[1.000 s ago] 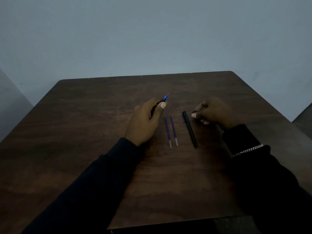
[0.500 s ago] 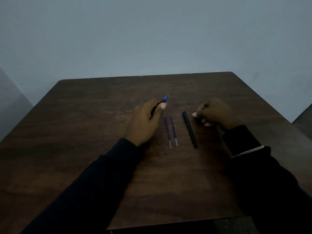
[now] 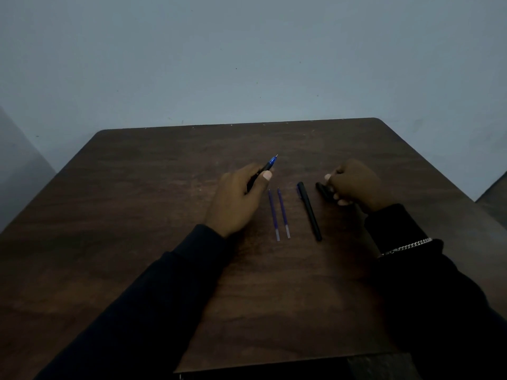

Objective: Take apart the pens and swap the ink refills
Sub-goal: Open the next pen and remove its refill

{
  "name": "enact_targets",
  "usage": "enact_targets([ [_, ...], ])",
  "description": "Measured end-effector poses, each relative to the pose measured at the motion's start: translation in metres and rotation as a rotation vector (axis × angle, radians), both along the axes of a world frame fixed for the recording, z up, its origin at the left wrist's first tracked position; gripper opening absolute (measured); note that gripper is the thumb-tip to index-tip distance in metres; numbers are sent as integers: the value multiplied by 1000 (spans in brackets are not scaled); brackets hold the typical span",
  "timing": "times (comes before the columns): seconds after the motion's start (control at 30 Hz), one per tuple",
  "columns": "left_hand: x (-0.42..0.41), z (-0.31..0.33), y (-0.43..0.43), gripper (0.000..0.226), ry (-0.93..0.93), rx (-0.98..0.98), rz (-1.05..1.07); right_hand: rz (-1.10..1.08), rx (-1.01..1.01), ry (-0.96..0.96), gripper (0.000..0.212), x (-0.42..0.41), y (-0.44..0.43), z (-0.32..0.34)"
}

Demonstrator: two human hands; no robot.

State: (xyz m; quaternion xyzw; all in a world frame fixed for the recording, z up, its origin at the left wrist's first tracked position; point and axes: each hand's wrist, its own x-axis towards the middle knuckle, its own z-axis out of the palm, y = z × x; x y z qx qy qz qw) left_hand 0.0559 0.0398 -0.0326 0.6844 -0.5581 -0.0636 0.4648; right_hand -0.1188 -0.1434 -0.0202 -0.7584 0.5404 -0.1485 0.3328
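A pale grey-blue painted wall (image 3: 247, 50) fills the upper part of the view. Below it lies a dark brown wooden counter (image 3: 137, 215) with rounded far corners. Two black sleeves (image 3: 153, 297) come over its near edge.

The left hand (image 3: 236, 201) holds a black pen with a blue tip (image 3: 267, 167). Its fingers (image 3: 264, 176) are curled round the barrel and the thumb is pressed against the side. The blue tip stands out beyond the fingers, pointing away from the person and a little to the right.

The right hand (image 3: 354, 182) is curled too. Its fingers (image 3: 340, 201) pinch a short black pen piece (image 3: 323, 191), whose free end sticks out to the left of them. Whether this piece touches the counter cannot be told.

Between the fingers of the two hands, a long black pen barrel (image 3: 309, 212) lies flat on the counter, just left of the right fingers and apart from them. Two thin blue ink refills (image 3: 273, 215) lie side by side, nearly parallel, just right of the left thumb and nearer to the person. They touch neither the fingers nor the barrel, and their pale ends point toward the person.

A silver chain bracelet (image 3: 406, 246) sits over the right sleeve at the wrist, well behind the fingers.
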Motion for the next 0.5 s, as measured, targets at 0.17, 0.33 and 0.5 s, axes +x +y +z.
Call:
enact_targets([
  [0.17,-1,2,3,32,26,45,-39,111,-393,-224,59,-2,17,13],
  [0.33,-5,6,3,24,-200,108,-113,419,-264,-386,64,12,47,23],
  [0.5,-3,8,5,26,-310,72,-157,586,-309,-391,54,19,53,15],
])
